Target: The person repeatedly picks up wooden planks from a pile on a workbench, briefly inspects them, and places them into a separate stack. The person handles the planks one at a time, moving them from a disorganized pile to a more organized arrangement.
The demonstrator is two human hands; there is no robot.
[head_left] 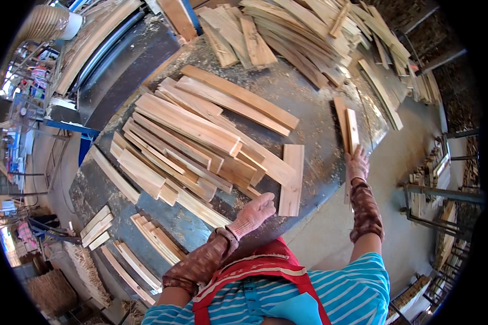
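Note:
My right hand (358, 163), in a pale pinkish work glove, is at the near end of a short wooden slat (352, 129), with the thumb and fingers around that end. Beside and partly under it runs a longer, browner board (341, 120), which reaches past the table's right edge. My left hand (253, 214), gloved alike, is in front of my body with its fingers curled together; no object shows in it. It is nearest to a short wide board (291, 181) and to the near ends of a spread of planed boards (192, 127).
The dark worktable (320, 157) is strewn with sawdust. A big heap of boards (303, 38) lies at its far side. Small bundles of slats (157, 238) lie at the near left. A ribbed hose (43, 23) is at the far left; metal racks (444, 195) with wood stand right.

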